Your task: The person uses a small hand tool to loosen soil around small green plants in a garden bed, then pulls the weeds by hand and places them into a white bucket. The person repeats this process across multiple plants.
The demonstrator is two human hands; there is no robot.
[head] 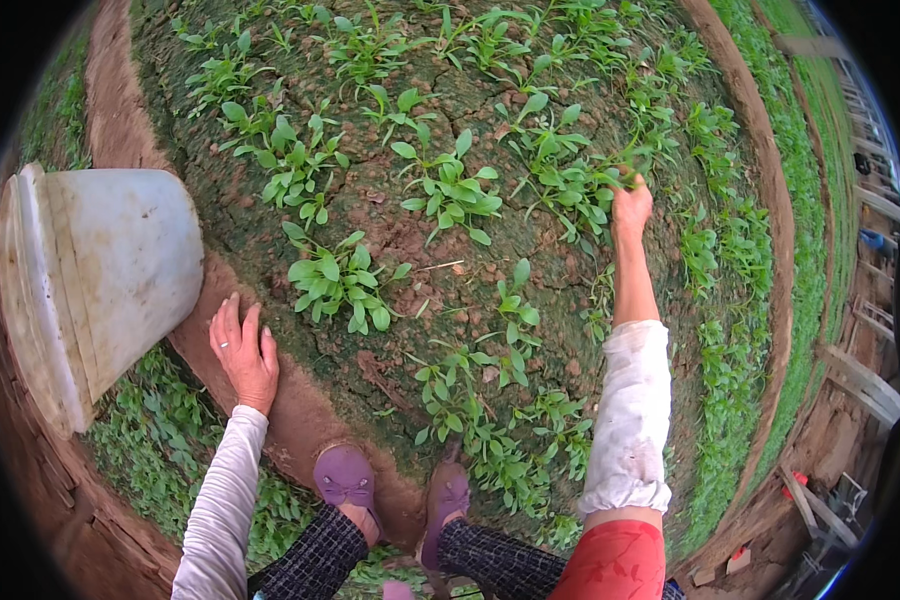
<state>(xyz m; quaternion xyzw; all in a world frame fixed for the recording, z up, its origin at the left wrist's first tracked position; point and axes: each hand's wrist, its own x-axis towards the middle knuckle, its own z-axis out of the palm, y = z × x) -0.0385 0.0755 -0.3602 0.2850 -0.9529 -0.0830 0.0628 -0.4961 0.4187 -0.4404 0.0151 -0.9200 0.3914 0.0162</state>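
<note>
My right hand point(632, 206) is stretched out over the planted bed, its fingers closed on some slightly blurred green stems point(633, 159). Just left of it grows a clump of leafy seedlings point(566, 184). My left hand point(246, 356), with a ring on one finger, hangs over the bare earth path point(300, 409) and holds nothing. Its fingers are slightly spread. Near its fingertips, a dirty white plastic bucket point(127, 255) lies on its side or leans strongly. Another leafy clump point(341, 281) grows to the right of this hand.
My purple shoes point(346, 480) stand on the path beside the cracked, mossy soil point(390, 247). More seedlings point(454, 187) dot the bed. Beyond a bare soil strip point(776, 202) run other green rows point(802, 247). Wooden boards point(862, 386) lie at far right.
</note>
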